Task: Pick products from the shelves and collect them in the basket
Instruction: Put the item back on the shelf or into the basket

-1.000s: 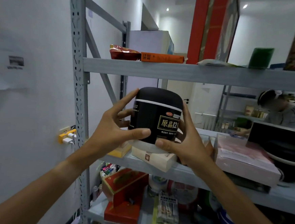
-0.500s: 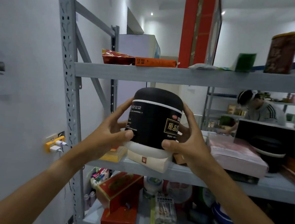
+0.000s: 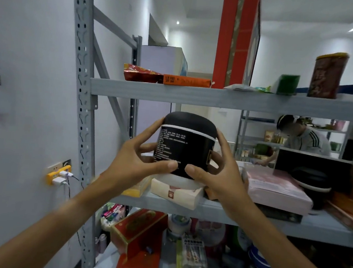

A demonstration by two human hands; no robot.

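Both the left hand and right hand gripped the black jar with fingers spread around it, above the middle shelf, while no basket was in view, so collecting remained.

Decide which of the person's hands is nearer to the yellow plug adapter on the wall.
Left. The left hand grips the black jar on its wall side, up and right of the yellow plug adapter; the right hand grips the jar's far side, farther off.
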